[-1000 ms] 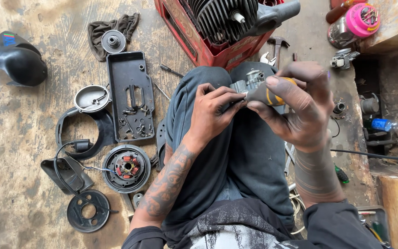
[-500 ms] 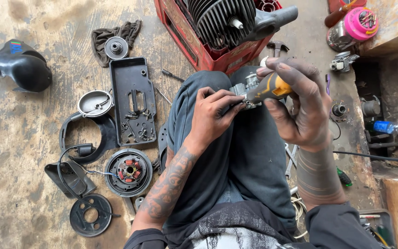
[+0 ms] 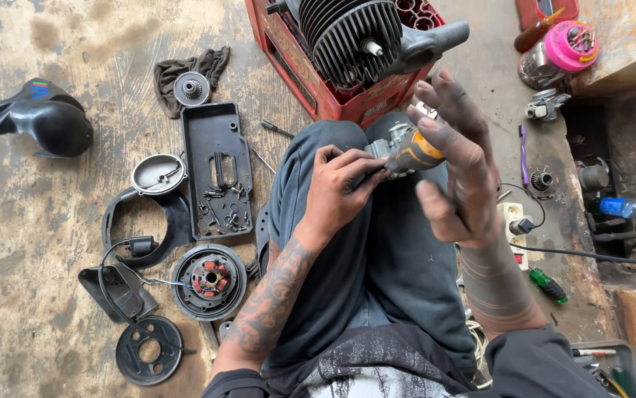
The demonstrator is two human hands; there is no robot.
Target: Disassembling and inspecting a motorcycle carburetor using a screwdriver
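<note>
Right now, from my head camera, my left hand (image 3: 336,184) pinches a small metal engine part (image 3: 392,147) over my lap, fingertips closed on its end. My right hand (image 3: 454,158) is spread open, the orange-handled tool (image 3: 420,153) resting against its palm, and partly hides the part. Just beyond stands the red crate (image 3: 310,74) with a finned cylinder (image 3: 347,33). Left of my knee lie a black tray (image 3: 216,166) and a round stator (image 3: 210,281).

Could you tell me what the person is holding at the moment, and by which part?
The left hand pinches a small metal engine part by its near end. The right hand is open, its palm against a yellow-handled tool.
</note>
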